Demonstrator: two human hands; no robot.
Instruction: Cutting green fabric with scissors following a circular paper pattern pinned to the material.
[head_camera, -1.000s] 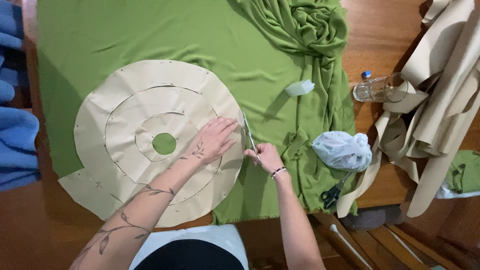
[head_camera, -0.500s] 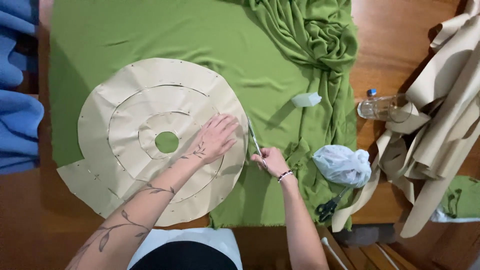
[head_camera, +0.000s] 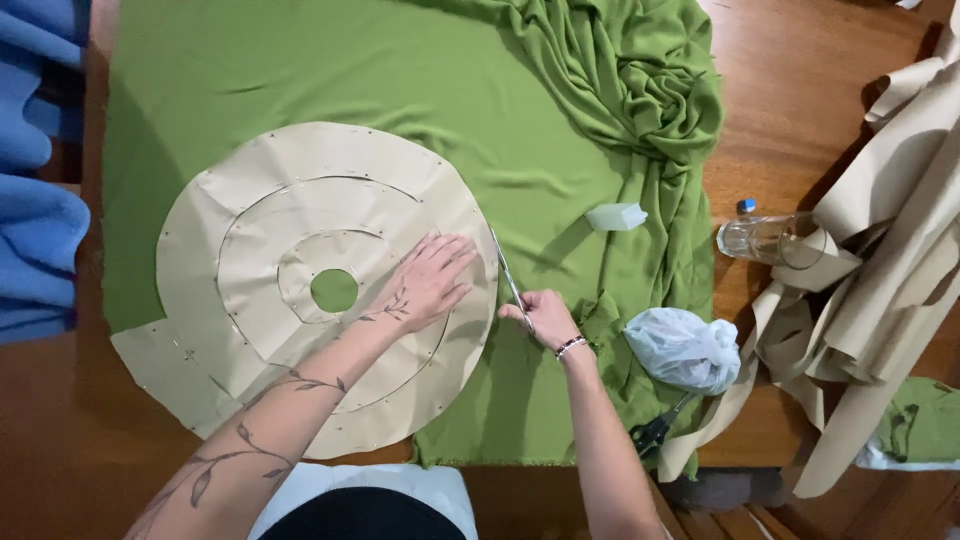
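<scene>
Left hand (head_camera: 432, 280) flat, fingers spread wide, palm down on the paper pattern (head_camera: 300, 290), pressing near its right edge. Pattern is tan, round, with spiral rings drawn in and a small round hole showing green near its middle. It lies on the green cloth (head_camera: 330, 90), which covers most of the wooden table (head_camera: 780, 90).

Right hand (head_camera: 545, 318) just right of the pattern's edge, fingers curled tight around the scissors (head_camera: 510, 282); blades point up and away along the pattern's rim, against the cloth. Whether the blades are parted is hard to tell, too thin at this size. Bracelet on the right wrist.

Packages, all placed from the pattern: small pale wedge-shaped piece (head_camera: 616, 216) to the right, on the cloth, likely chalk or soap. White crumpled plastic bag (head_camera: 684, 348) further right and lower, at the cloth's edge. A second dark-handled pair of scissors (head_camera: 655, 430) just below the bag. Clear plastic bottle (head_camera: 765, 238) with blue cap lying on its side, well right of the pattern, on bare wood, touching the heap of tan paper strips (head_camera: 880, 270). Bunched cloth (head_camera: 640, 90) up and right of the pattern. Blue fabric (head_camera: 35, 230) far left, off the table edge. Green scrap (head_camera: 920, 420) at lower right
</scene>
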